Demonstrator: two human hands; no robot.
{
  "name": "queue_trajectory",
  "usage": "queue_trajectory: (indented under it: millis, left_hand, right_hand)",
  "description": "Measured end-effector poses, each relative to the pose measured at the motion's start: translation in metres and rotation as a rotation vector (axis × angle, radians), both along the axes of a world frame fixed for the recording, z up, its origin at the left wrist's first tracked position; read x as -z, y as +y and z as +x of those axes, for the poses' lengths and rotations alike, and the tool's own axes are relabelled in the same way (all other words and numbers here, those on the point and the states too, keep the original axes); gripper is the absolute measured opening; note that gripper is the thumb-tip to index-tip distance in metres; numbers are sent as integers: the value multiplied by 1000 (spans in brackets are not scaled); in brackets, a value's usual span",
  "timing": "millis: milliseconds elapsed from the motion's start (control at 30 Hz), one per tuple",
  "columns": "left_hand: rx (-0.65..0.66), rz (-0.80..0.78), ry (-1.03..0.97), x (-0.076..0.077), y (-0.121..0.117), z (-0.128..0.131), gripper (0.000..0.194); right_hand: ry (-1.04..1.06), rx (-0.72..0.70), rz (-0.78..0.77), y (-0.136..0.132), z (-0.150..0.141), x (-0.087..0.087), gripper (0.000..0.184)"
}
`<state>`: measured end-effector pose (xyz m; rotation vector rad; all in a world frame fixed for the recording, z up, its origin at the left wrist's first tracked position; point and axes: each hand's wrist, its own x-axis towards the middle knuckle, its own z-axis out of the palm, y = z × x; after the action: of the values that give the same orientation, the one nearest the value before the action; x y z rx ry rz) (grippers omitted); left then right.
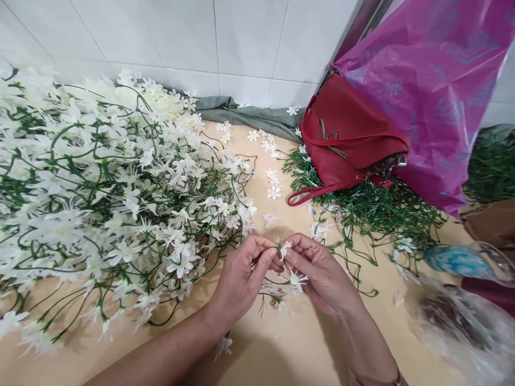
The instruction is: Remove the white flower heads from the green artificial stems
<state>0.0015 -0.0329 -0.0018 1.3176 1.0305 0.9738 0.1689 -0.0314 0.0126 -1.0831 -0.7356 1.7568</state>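
Both hands meet just in front of the red bag [346, 142], over the tan surface [281, 343]. The left hand [241, 276] pinches a small white flower [284, 249] between thumb and fingertips, and the right hand [322, 273] closes on the same flower from the other side; a green stem with more blossoms hangs below them. Left of the bag spreads a big heap of white flower sprays [112, 198]. Under the bag lie bare green stems [374, 209], and behind it hangs a purple plastic sheet [434, 86].
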Motion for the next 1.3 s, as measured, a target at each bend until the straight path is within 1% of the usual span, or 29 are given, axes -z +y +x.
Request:
queue_trajectory:
  millis: [333, 467, 667, 767, 900, 1033, 1100, 1133, 1200, 1233, 1267, 1300]
  left_hand:
    - [17, 40, -9, 5, 0, 0, 18]
    - [30, 39, -6, 6, 1, -1, 17]
    - [26, 71, 65, 4, 2, -2, 14]
    - [37, 71, 41, 4, 2, -1, 15]
    - [61, 41, -63, 4, 2, 0, 17]
    - [25, 54, -94, -1, -2, 2, 16]
    - [-24, 116, -71, -10, -6, 0, 13]
    - [-65, 175, -56, -17, -7, -3, 11]
    - [-205, 349, -18, -35, -6, -11, 10]
    - [-337, 485, 6, -45, -4, -17, 13]
    - [-488, 611, 35, -55, -1, -24, 21]
    - [-638, 726, 74, -63, 2, -30, 35]
  right_hand:
    - [-100, -56, -28, 4, 5, 1, 33]
    - [-92, -93, -23, 6, 7, 0, 33]
    - [-89, -133, 4, 9, 6, -2, 32]
    - [-97, -124, 31, 8, 5, -2, 32]
    - [-49, -75, 33, 3, 4, -1, 31]
    - [23, 9, 49, 0, 9, -2, 31]
    - [26, 77, 87, 0, 14, -4, 30]
    - [25, 113, 114, 1, 17, -5, 29]
    - [20, 188, 179, 3, 24, -7, 27]
    - [8, 228, 217, 4, 27, -7, 26]
    - [-13, 271, 256, 5, 31, -8, 25]
    - [-40, 315, 292, 6, 34, -8, 24]
